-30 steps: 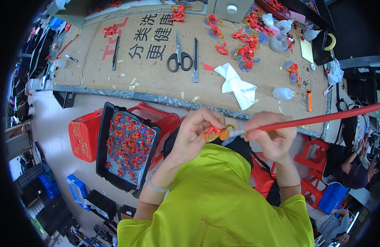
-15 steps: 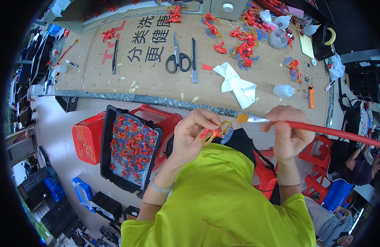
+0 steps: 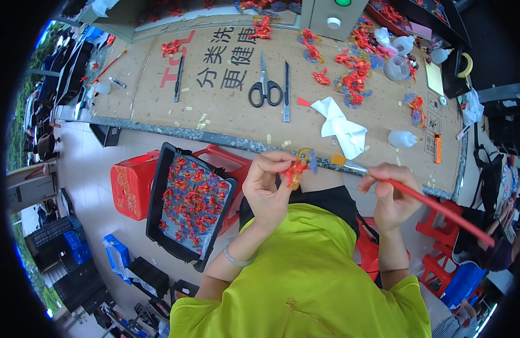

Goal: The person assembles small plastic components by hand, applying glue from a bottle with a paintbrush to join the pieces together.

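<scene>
Cardboard-covered bench beyond a glossy red, amber and blue figurine

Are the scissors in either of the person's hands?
No, the scissors lie on the table, while the left hand holds a figurine and the right hand a brush.

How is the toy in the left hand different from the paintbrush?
The toy is small and lumpy, but the paintbrush is long and straight. The left hand holds the toy, while the right hand holds the paintbrush. The toy has a bluish part; the paintbrush has a silvery band instead. Both have red and yellowish parts.
</scene>
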### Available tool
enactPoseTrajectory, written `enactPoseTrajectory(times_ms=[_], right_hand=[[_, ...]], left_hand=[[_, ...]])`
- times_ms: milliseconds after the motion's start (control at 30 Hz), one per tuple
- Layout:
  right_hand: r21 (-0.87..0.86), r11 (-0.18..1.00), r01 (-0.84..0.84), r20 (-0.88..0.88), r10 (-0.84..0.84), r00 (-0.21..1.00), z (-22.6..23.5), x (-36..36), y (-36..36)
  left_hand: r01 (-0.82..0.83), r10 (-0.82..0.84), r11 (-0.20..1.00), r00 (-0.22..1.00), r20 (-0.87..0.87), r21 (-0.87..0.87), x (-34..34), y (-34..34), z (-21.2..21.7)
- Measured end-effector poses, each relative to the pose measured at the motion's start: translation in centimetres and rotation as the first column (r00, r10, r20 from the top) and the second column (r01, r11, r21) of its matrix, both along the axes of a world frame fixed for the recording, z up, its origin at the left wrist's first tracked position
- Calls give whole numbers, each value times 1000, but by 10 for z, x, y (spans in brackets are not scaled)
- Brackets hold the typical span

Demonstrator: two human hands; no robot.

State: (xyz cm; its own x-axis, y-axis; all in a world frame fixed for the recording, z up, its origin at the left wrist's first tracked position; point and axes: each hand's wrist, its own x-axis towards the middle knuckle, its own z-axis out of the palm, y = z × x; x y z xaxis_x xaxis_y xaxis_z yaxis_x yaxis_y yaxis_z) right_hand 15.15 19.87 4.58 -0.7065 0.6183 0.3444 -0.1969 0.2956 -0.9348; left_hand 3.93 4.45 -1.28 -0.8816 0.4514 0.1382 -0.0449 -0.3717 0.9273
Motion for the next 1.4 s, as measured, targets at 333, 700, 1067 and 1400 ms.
enactPoseTrajectory(times_ms=[333,700,1067,1400], right_hand=[[478,876,-64,-22,85,996,-4,-25,-34],[568,796,-211,58,217,974,2,-26,-18],[520,836,-175,11,198,980,2,-16,-19],[504,853,-133,-34,174,984,6,-13,-17]], left_hand=[[-363,223,905,850,-478,-223,0,0,8],[-351,229,916,855,-466,-194,-5,-4,9],[-370,197,910,783,-589,-188,-2,-2,11],[-369,186,914,755,-629,-172,2,-2,11]])
